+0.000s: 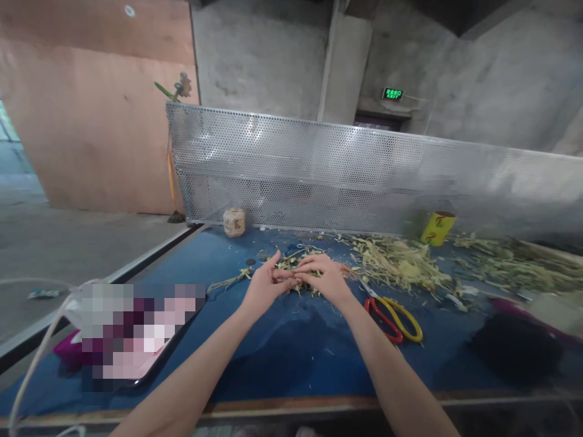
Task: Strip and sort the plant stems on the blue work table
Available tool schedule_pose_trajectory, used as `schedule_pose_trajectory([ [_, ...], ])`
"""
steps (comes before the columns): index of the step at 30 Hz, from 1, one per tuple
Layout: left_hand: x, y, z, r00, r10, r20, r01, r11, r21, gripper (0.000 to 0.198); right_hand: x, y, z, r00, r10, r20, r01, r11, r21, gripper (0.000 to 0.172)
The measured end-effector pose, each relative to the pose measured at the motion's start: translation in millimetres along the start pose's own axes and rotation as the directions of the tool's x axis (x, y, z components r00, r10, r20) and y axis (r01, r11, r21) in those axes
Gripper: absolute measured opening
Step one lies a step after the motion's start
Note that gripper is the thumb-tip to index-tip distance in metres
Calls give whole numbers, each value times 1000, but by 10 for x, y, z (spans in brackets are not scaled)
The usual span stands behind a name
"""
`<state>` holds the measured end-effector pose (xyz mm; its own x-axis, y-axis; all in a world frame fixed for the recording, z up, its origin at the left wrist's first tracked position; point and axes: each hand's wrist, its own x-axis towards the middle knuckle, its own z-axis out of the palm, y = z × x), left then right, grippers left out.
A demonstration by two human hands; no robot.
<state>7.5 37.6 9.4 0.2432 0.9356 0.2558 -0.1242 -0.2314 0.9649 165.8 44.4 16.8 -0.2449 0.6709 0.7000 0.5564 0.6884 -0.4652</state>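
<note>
My left hand (268,282) and my right hand (324,276) meet over a small heap of dry, pale green plant pieces (314,252) on the blue tabletop (282,358). The left thumb points up, apart from its fingers, which reach toward the right hand. Right fingers stretch out and lie against the left fingertips; the right thumb is hidden. Bits of plant show behind and below the fingers. Beside my right forearm lie scissors (387,312) with one red and one yellow handle loop. A thin dry stalk (230,281) rests left of my left hand.
Larger heaps of dry plant strips (405,264) lie to the right, near a yellow cylinder (438,228). A ball of twine (234,223) stands by the perforated metal panel (291,164). A blurred-out flat object (150,340) occupies the left, a dark bundle (517,346) the right.
</note>
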Motion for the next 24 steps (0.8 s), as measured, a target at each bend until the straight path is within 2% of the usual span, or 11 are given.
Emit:
schedule_pose_trajectory([
  [3, -2, -5, 25, 1000, -3, 15, 3, 1000, 18, 99, -4, -22, 19, 998, -31, -47, 30, 999, -25, 5],
  [7, -16, -18, 59, 997, -24, 74, 18, 996, 84, 96, -16, -24, 37, 996, -84, -32, 82, 995, -55, 9],
  [12, -22, -28, 100, 991, -26, 134, 25, 1000, 6, 88, -24, -8, 36, 989, 12, -145, -14, 1000, -12, 7],
  [13, -21, -24, 107, 992, -27, 123, 31, 999, -30, 87, -26, -7, 29, 992, 38, -120, -34, 999, 39, 9],
  [15, -18, -9, 110, 996, -34, 77, 41, 995, -87, 88, -32, -5, 20, 996, 89, 12, -90, 981, 175, 14],
  [17, -11, 8, 96, 999, -37, 23, 40, 993, -114, 89, -42, -2, 22, 978, 135, 160, -176, 943, 281, 26],
  [19, 0, 21, 71, 999, -29, -14, 27, 993, -113, 91, -53, 3, 37, 954, 165, 250, -242, 916, 320, 34],
  [24, 19, 34, 14, 999, 29, 38, -27, 999, -47, 89, -58, 8, 75, 937, 180, 300, -291, 877, 382, 27],
])
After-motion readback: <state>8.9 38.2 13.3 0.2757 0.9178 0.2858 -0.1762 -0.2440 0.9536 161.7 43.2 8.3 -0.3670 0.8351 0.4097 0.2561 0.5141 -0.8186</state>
